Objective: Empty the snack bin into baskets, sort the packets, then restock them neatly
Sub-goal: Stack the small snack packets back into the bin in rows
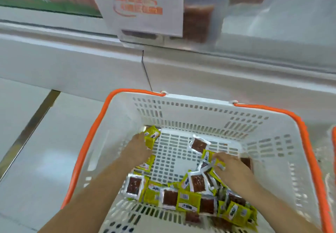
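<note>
Both hands in basket: left hand grips yellow packet; right hand pinches packets.

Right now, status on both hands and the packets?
Left hand grips yellow packets at basket far-left corner. Right hand grips packets right side. Loose pile along near edge. Nothing blocking.
</note>
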### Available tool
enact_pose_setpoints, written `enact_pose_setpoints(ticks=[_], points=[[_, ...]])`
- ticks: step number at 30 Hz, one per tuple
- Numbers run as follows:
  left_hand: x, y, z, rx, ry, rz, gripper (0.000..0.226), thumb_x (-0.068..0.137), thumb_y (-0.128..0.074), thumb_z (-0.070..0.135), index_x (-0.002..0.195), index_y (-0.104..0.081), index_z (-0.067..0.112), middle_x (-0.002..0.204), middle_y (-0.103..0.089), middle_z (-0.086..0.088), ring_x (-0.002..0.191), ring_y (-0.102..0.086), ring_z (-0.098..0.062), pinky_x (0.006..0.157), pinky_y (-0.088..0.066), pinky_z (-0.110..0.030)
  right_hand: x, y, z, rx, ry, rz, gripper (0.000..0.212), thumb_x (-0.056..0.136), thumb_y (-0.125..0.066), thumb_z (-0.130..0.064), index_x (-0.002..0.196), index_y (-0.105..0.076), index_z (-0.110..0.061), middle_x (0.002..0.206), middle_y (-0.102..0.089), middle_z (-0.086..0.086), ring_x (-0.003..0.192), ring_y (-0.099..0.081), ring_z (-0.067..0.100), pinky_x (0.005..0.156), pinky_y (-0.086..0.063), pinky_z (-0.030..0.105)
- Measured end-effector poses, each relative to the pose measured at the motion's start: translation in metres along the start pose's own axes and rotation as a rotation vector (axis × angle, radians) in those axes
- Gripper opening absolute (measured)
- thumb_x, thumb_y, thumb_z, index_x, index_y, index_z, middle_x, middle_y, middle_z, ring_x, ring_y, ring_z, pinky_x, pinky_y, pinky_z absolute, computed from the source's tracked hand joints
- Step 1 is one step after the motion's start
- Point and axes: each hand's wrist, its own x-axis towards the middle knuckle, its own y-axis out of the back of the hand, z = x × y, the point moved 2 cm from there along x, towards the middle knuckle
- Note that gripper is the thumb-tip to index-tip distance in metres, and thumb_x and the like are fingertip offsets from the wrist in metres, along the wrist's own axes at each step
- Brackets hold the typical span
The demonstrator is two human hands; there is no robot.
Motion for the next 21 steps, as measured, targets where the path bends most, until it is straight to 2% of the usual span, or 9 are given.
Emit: enact_pose_setpoints(ticks=[3, 5, 7, 10, 13, 15, 17, 18, 21], points=[[0.036, -0.014, -0.006, 0.044, 0.03, 0.094, 0.069, 0.095, -0.052, 0.025, 0.15, -0.016, 0.004, 0.154, -0.023, -0.017, 0.141, -0.027, -0.029, 0.111, -0.024, -0.033, 0.02, -0.01, 0.008, -0.016, -0.017, -0.008, 0.052, 0.096, -0.048, -0.039, 0.145, -0.033, -0.028, 0.141, -0.049, 0.0, 0.128, -0.046, 0.018, 0.098, -0.044, 0.029], [0.056, -0.022, -0.007, 0.031, 0.016, 0.135, 0.068, 0.096, -0.051, 0.028, 0.15, -0.017, 0.004, 0.15, -0.03, -0.017, 0.136, -0.032, -0.031, 0.111, -0.028, -0.037, 0.033, -0.014, 0.01, -0.026, 0.018, -0.004, 0.056, 0.097, -0.047, -0.039, 0.148, -0.027, -0.028, 0.142, -0.047, 0.004, 0.126, -0.048, 0.02, 0.098, -0.042, 0.03], [0.069, -0.031, -0.006, 0.042, 0.026, 0.164, 0.069, 0.097, -0.049, 0.033, 0.149, -0.016, 0.002, 0.148, -0.033, -0.017, 0.135, -0.032, -0.031, 0.111, -0.027, -0.038, 0.046, -0.016, 0.007, -0.071, 0.077, -0.011, 0.062, 0.098, -0.045, -0.039, 0.152, -0.016, -0.027, 0.153, -0.03, 0.002, 0.131, -0.044, 0.019, 0.103, -0.037, 0.028], [0.068, -0.05, 0.002, 0.075, 0.015, 0.189, 0.074, 0.098, -0.044, 0.04, 0.15, -0.009, 0.0, 0.154, -0.021, -0.019, 0.141, -0.023, -0.032, 0.115, -0.019, -0.037, 0.066, -0.025, 0.002, -0.198, 0.194, -0.012, 0.068, 0.101, -0.037, -0.041, 0.153, 0.004, -0.026, 0.16, 0.006, -0.003, 0.148, -0.004, 0.016, 0.116, -0.02, 0.029], [0.045, -0.076, 0.02, 0.203, -0.142, 0.169, 0.072, 0.1, -0.042, 0.038, 0.151, -0.003, 0.006, 0.159, -0.006, -0.011, 0.147, -0.007, -0.024, 0.118, -0.005, -0.031, 0.077, -0.041, 0.0, -0.286, 0.239, -0.042, 0.067, 0.101, -0.032, -0.045, 0.152, 0.005, -0.024, 0.158, 0.016, -0.001, 0.148, 0.009, 0.018, 0.12, -0.013, 0.033], [0.031, -0.092, 0.033, 0.273, -0.267, 0.139, 0.068, 0.1, -0.045, 0.024, 0.152, -0.004, 0.012, 0.16, -0.005, -0.006, 0.147, -0.006, -0.021, 0.117, -0.006, -0.028, 0.076, -0.05, -0.002, -0.308, 0.276, -0.019, 0.063, 0.098, -0.044, -0.042, 0.152, -0.017, -0.022, 0.159, -0.004, 0.003, 0.147, -0.01, 0.026, 0.117, -0.021, 0.039], [0.022, -0.105, 0.04, 0.341, -0.363, 0.106, 0.067, 0.099, -0.046, 0.016, 0.153, -0.006, 0.016, 0.16, -0.008, -0.003, 0.147, -0.009, -0.02, 0.116, -0.015, -0.028, 0.073, -0.052, -0.006, -0.26, 0.327, 0.088, 0.046, 0.086, -0.067, -0.033, 0.129, -0.057, -0.019, 0.143, -0.046, 0.011, 0.128, -0.049, 0.034, 0.102, -0.042, 0.043], [0.02, -0.109, 0.041, 0.361, -0.39, 0.091, 0.065, 0.1, -0.045, 0.018, 0.153, -0.007, 0.018, 0.16, -0.009, -0.002, 0.147, -0.01, -0.019, 0.115, -0.019, -0.028, 0.072, -0.05, -0.008, -0.242, 0.33, 0.149, 0.036, 0.083, -0.071, -0.03, 0.116, -0.065, -0.019, 0.132, -0.056, 0.009, 0.118, -0.056, 0.033, 0.097, -0.045, 0.04], [0.019, -0.108, 0.037, 0.183, -0.39, 0.084, 0.058, 0.101, -0.044, 0.019, 0.152, -0.017, 0.023, 0.158, -0.019, 0.001, 0.142, -0.027, -0.019, 0.108, -0.032, -0.027, 0.071, -0.045, -0.008, -0.207, 0.285, 0.148, 0.039, 0.09, -0.06, -0.029, 0.127, -0.052, -0.021, 0.132, -0.051, -0.001, 0.123, -0.046, 0.021, 0.101, -0.035, 0.031]])
